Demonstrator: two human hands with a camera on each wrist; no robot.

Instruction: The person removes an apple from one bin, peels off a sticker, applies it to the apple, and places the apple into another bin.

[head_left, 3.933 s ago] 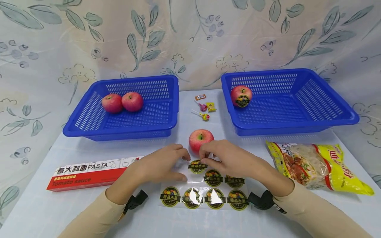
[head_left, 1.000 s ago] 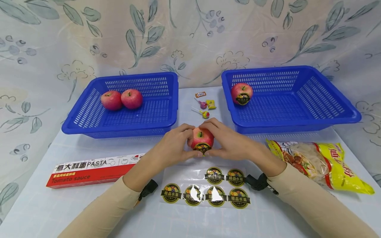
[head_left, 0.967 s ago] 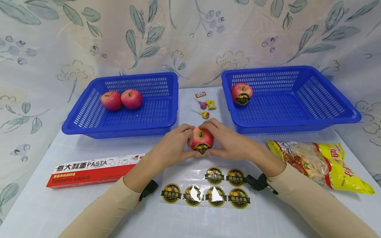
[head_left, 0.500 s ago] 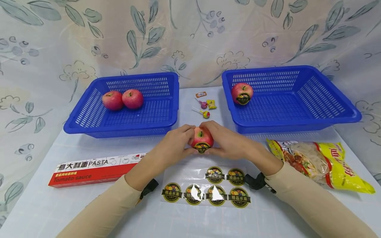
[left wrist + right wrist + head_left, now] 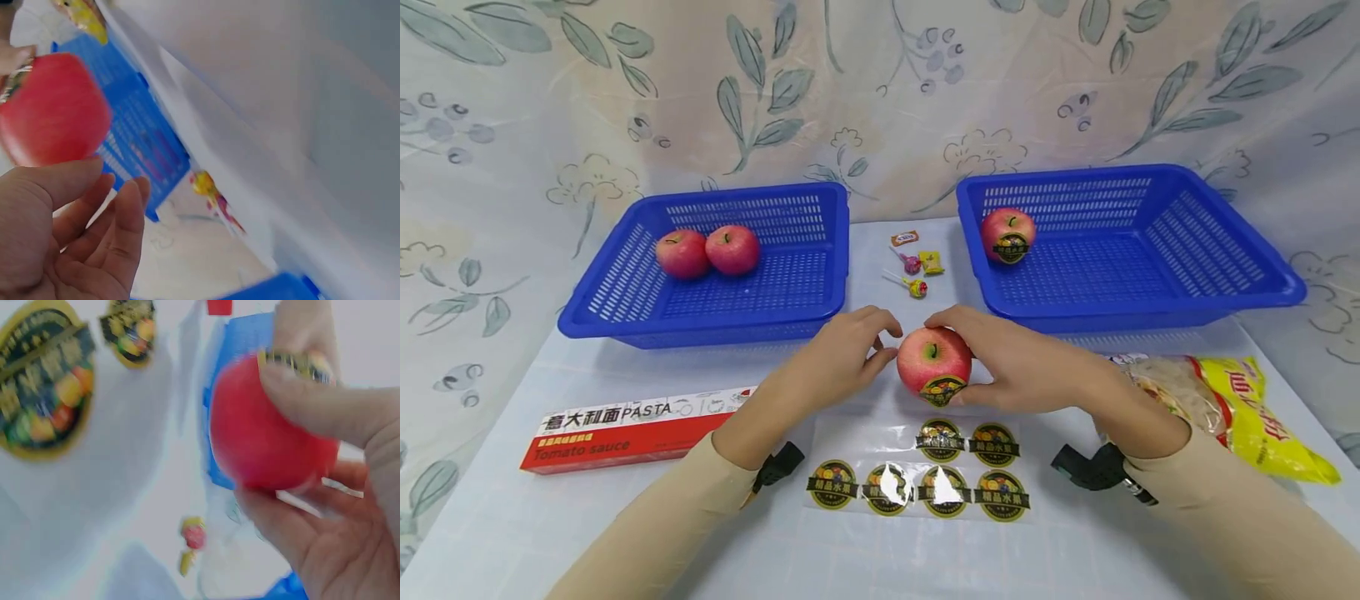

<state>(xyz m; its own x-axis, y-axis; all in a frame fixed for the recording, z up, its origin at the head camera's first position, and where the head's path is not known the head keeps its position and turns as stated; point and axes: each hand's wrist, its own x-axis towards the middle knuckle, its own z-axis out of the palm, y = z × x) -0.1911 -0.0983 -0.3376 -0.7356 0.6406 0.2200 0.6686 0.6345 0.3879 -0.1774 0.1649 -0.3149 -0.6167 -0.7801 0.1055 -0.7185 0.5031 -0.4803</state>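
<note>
My right hand (image 5: 1030,358) grips a red apple (image 5: 928,358), thumb and fingers round its right side; the right wrist view shows the thumb over the apple (image 5: 262,431). A round black-and-gold sticker (image 5: 943,390) is on the apple's front. Just left of the fruit is my left hand (image 5: 842,354), fingers loosely bent with nothing in them; in the left wrist view a gap shows between its curved fingers (image 5: 128,219) and thumb. Below both hands lies a clear sheet of stickers (image 5: 880,442), with several round labels on it.
Two red apples (image 5: 732,249) sit in the left blue basket (image 5: 700,329). The right blue basket (image 5: 1142,312) holds one stickered apple (image 5: 1008,229). Between the baskets lie lollipops (image 5: 917,288) and small candies (image 5: 931,262). A pasta box (image 5: 640,429) is at left, a yellow noodle bag (image 5: 1255,408) at right.
One label has left the sheet and is now on the apple. Most recently my left hand has let go, and my right hand has lifted the apple and moved it slightly right.
</note>
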